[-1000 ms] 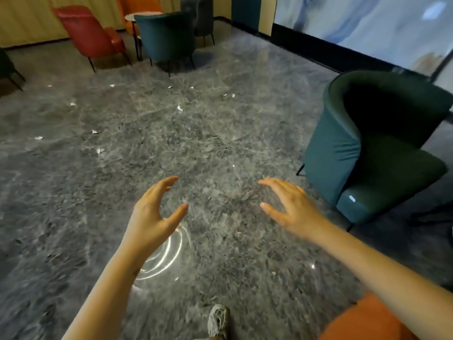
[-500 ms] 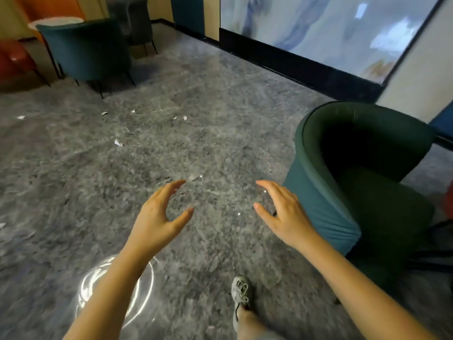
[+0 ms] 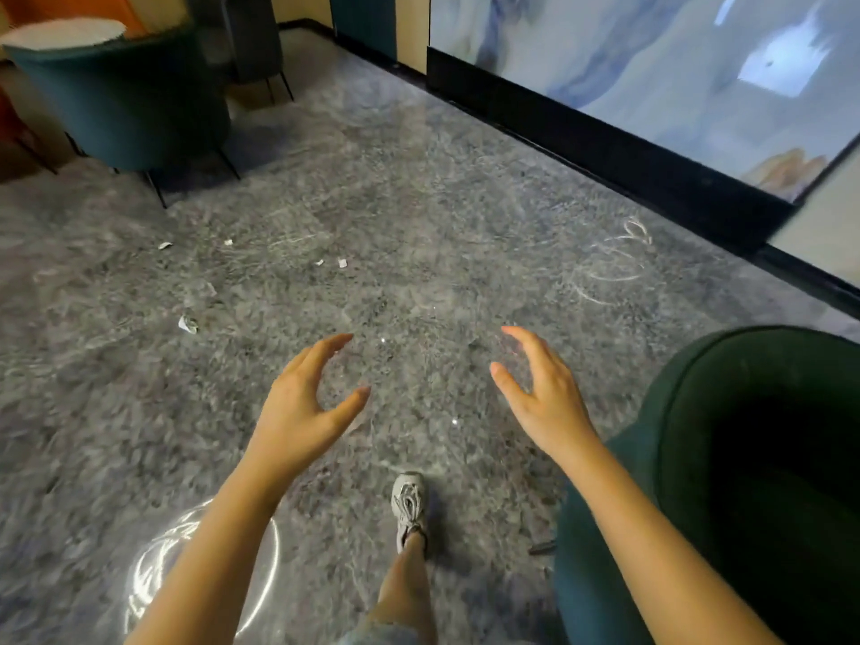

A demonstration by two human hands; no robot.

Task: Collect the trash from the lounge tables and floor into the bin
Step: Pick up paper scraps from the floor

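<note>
since half a second ago the view has closed in on the grey marbled floor (image 3: 419, 216): the nearest crumpled paper scrap (image 3: 187, 324) now sits lower in the frame, ahead and to the left of the left hand (image 3: 302, 407), and the dark green armchair (image 3: 744, 458) has slid down to the right edge, just beside the right forearm. both hands stay as they were, raised over the floor and holding nothing, fingers spread wide and loosely curved, palms turned toward each other, the right hand (image 3: 544, 402) well apart from the left. a pale sneaker (image 3: 408, 502) is planted between the arms. smaller scraps (image 3: 342, 263) lie farther off, toward a teal armchair (image 3: 125, 100) with a round white table top (image 3: 60, 32) behind it. open floor runs ahead to the black skirting (image 3: 605, 146) under the blue wall panel (image 3: 651, 86).
</note>
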